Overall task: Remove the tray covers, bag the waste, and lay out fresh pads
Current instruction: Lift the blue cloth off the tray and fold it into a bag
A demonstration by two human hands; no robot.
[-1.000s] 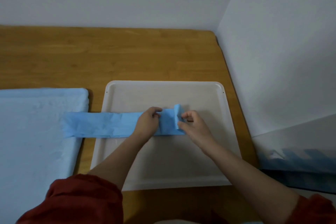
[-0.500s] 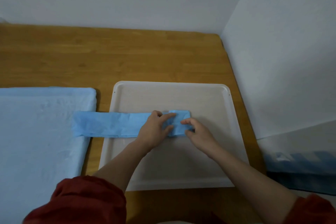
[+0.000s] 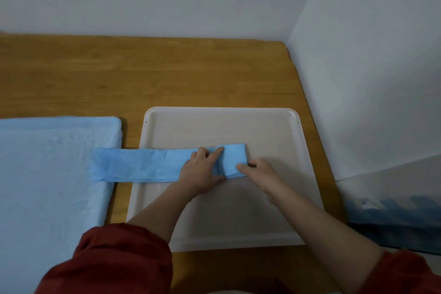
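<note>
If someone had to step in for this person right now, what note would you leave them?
Left hand: flat, pressing down on the folded light-blue pad strip.
Right hand: pinching that strip's folded right end.
The strip lies across the bare white plastic tray; its left end overlaps the light-blue sheet spread beside it.
Done: the white tray has no cover on it, and one sheet is laid out at left.
Left: unfold the strip and spread it over the white tray.

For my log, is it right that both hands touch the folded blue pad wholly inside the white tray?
No: the head view shows the folded blue pad crossing the white tray's left rim onto the blue sheet. Left hand and right hand touch it.
</note>
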